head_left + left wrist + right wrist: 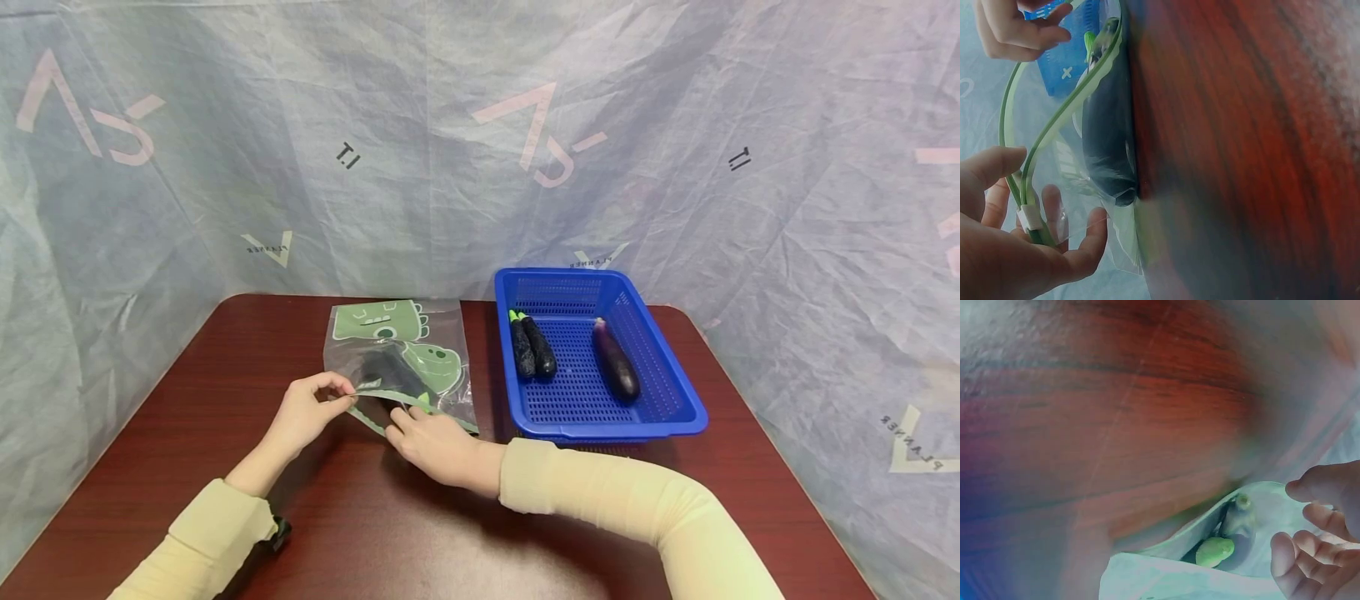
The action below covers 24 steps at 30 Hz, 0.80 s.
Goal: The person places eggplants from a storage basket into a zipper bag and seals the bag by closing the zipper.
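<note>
A clear slider zip bag [352, 354] with green cartoon print lies on the table, its green-edged mouth parted toward me. My left hand [303, 417] holds the left end of that mouth, fingers curled around the white slider [1029, 219]. At the front lip, my right hand [431, 442] grips the edge with bent fingers; its exact contact is partly hidden. Inside the bag lies a dark eggplant [1107, 137]. The right wrist view looks into the mouth, where a green stem cap [1215, 552] and a paler stem end [1243, 501] show.
Right of the bag stands a blue plastic basket [603, 431]. Two dark eggplants with green tips [538, 348] lie along its left side, and a purple eggplant [617, 362] lies on its right. Grey printed cloth [420, 167] hangs behind the reddish-brown table [405, 542].
</note>
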Each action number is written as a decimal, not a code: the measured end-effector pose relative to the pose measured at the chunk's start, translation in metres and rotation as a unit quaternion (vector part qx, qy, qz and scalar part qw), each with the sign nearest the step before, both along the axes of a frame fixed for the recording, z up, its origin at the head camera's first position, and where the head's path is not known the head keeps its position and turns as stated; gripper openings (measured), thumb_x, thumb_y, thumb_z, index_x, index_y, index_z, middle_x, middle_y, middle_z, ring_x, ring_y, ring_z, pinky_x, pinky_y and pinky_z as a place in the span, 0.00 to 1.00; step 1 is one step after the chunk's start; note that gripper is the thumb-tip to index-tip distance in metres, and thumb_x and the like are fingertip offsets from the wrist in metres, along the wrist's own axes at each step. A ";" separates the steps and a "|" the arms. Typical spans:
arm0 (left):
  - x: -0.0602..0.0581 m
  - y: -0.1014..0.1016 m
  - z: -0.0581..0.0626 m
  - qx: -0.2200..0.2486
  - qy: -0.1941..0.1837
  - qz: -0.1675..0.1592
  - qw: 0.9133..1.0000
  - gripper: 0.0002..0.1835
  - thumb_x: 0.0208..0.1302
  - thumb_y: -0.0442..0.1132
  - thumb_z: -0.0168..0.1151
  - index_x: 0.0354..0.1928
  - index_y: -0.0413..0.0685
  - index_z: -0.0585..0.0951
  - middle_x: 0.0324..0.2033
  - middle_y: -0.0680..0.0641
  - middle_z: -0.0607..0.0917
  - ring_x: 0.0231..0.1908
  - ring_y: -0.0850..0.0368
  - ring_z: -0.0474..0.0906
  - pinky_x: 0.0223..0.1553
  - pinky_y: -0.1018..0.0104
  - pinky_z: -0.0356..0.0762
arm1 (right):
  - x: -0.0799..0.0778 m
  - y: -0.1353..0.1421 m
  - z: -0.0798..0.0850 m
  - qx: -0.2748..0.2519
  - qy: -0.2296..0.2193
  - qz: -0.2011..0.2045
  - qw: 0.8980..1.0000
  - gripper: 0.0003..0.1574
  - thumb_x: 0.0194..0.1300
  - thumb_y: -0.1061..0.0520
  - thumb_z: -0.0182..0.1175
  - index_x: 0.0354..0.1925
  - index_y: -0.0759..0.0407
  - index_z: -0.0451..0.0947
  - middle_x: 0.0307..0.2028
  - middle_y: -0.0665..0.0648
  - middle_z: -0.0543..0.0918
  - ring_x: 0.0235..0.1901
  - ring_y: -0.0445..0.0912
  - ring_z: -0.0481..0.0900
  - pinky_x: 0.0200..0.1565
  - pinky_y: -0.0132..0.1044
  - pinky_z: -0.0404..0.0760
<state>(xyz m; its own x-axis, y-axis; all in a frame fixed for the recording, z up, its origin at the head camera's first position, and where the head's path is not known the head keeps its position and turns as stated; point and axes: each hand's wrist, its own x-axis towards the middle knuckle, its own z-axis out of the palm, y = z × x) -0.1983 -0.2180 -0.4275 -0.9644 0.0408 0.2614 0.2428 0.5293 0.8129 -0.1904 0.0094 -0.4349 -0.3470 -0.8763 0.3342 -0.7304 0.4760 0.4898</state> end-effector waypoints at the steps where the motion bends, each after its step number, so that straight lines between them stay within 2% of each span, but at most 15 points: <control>1: 0.001 0.001 0.001 -0.001 -0.001 0.001 1.000 0.04 0.54 0.33 0.68 0.30 0.42 0.81 0.28 0.47 0.84 0.30 0.57 0.76 0.32 0.69 0.72 | 0.001 0.001 0.001 0.001 -0.003 0.001 1.000 0.01 0.63 0.57 0.54 0.33 0.50 0.72 0.36 0.49 0.73 0.32 0.43 0.75 0.24 0.31 0.76; 6: 0.011 0.008 0.018 -0.003 -0.003 -0.002 1.000 0.09 0.56 0.39 0.68 0.31 0.39 0.81 0.28 0.41 0.83 0.31 0.52 0.76 0.32 0.68 0.72 | 0.004 0.008 0.008 0.007 -0.013 0.005 1.000 0.03 0.60 0.57 0.57 0.34 0.50 0.72 0.37 0.49 0.73 0.34 0.43 0.75 0.24 0.31 0.76; 8: 0.015 0.011 0.025 -0.001 0.001 -0.006 1.000 0.09 0.56 0.37 0.68 0.31 0.38 0.81 0.28 0.39 0.82 0.30 0.51 0.76 0.31 0.68 0.72 | 0.004 0.011 0.011 0.007 -0.017 0.006 1.000 0.04 0.60 0.57 0.58 0.35 0.51 0.72 0.37 0.50 0.73 0.34 0.43 0.75 0.23 0.31 0.76; 10: 0.018 0.013 0.029 0.002 0.002 -0.004 1.000 0.04 0.55 0.34 0.68 0.29 0.42 0.81 0.27 0.39 0.82 0.30 0.51 0.76 0.31 0.68 0.72 | 0.004 0.014 0.014 0.004 -0.018 0.008 1.000 0.05 0.59 0.58 0.58 0.36 0.51 0.72 0.37 0.49 0.73 0.35 0.43 0.75 0.23 0.31 0.75; 11: 0.015 0.011 0.026 0.004 0.005 -0.003 1.000 0.03 0.55 0.32 0.68 0.28 0.44 0.81 0.27 0.40 0.83 0.29 0.53 0.76 0.31 0.69 0.72 | 0.004 0.016 0.017 -0.002 -0.014 0.011 1.000 0.05 0.59 0.58 0.58 0.35 0.51 0.72 0.37 0.49 0.73 0.34 0.43 0.75 0.23 0.31 0.75; 14: 0.009 0.006 0.015 0.011 0.010 -0.002 1.000 0.09 0.52 0.27 0.67 0.26 0.51 0.81 0.26 0.43 0.83 0.28 0.55 0.75 0.29 0.70 0.71 | 0.003 0.023 0.024 -0.002 -0.010 0.013 1.000 0.08 0.56 0.57 0.60 0.36 0.51 0.73 0.37 0.49 0.74 0.34 0.43 0.75 0.23 0.31 0.75; 17: 0.009 0.006 0.015 0.011 0.009 0.001 1.000 0.12 0.51 0.27 0.67 0.25 0.54 0.80 0.27 0.42 0.83 0.27 0.55 0.74 0.28 0.71 0.71 | 0.001 0.028 0.031 0.009 -0.010 0.004 1.000 0.10 0.56 0.55 0.60 0.39 0.49 0.74 0.39 0.48 0.74 0.36 0.43 0.74 0.24 0.32 0.74; 20: 0.014 0.011 0.026 0.010 0.004 0.001 1.000 0.12 0.52 0.26 0.66 0.25 0.54 0.80 0.27 0.39 0.83 0.26 0.52 0.74 0.28 0.71 0.71 | -0.001 0.033 0.038 0.016 -0.016 -0.007 1.000 0.09 0.59 0.55 0.58 0.40 0.48 0.74 0.38 0.48 0.74 0.36 0.43 0.74 0.24 0.32 0.74; 24: 0.008 0.006 0.014 0.007 0.000 0.003 1.000 0.11 0.52 0.27 0.67 0.25 0.54 0.80 0.27 0.42 0.83 0.27 0.55 0.74 0.28 0.71 0.71 | -0.005 0.039 0.046 0.002 -0.013 -0.007 1.000 0.06 0.60 0.59 0.55 0.37 0.49 0.75 0.35 0.48 0.73 0.34 0.44 0.73 0.23 0.32 0.72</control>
<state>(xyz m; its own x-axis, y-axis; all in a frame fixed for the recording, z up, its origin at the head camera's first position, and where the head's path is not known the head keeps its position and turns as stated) -0.1907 -0.2125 -0.4138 -0.9644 0.0308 0.2627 0.2400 0.5199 0.8198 -0.1956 0.0482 -0.3889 -0.3674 -0.8727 0.3217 -0.7363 0.4842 0.4726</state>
